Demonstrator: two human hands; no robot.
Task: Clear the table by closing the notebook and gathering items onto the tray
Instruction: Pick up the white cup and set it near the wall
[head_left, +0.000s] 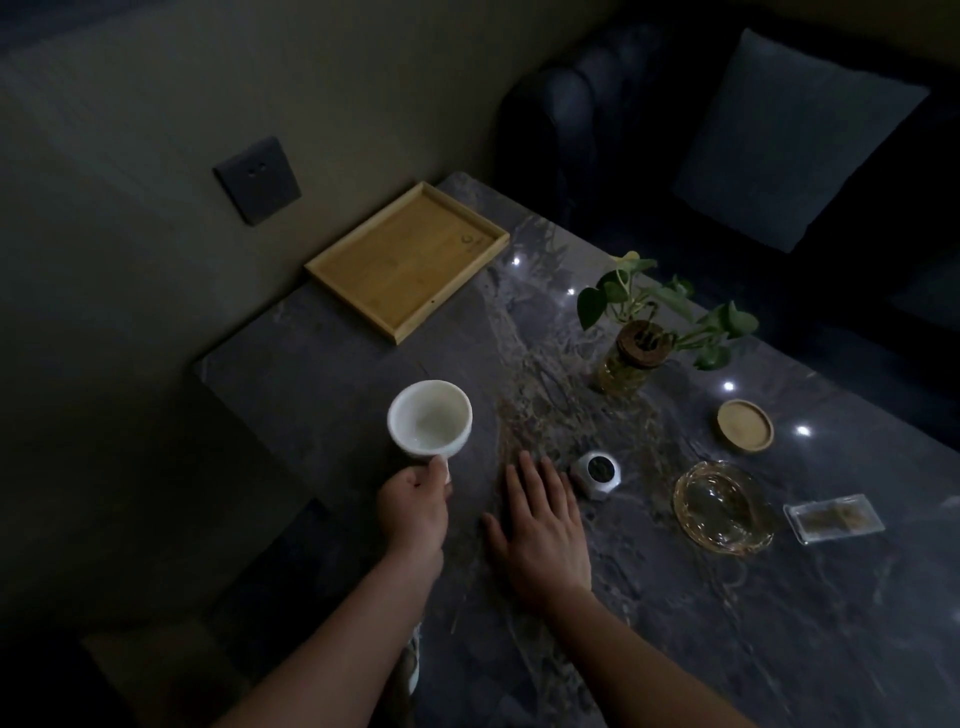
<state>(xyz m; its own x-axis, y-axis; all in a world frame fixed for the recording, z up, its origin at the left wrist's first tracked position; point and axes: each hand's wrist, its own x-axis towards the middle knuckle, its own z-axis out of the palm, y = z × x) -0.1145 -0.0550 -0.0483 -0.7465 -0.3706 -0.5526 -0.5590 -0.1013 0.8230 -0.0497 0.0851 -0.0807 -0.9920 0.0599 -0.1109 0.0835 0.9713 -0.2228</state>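
My left hand (414, 506) grips the handle of an empty white mug (429, 419) and holds it over the left part of the dark marble table (727, 623). My right hand (540, 525) lies flat on the table, fingers spread, holding nothing. An empty wooden tray (408, 260) sits at the far left corner by the wall. Just right of my right fingertips is a small white octagonal gadget (596, 472). Further right are a clear glass dish (722, 506), a round wooden coaster (745, 426) and a small clear packet (834, 518). No notebook is in view.
A leafy plant in a glass jar (631, 358) stands mid-table, behind the gadget. A dark sofa with a grey cushion (795, 140) sits beyond the table. A wall with a socket plate (257, 179) runs along the left. The room is dim.
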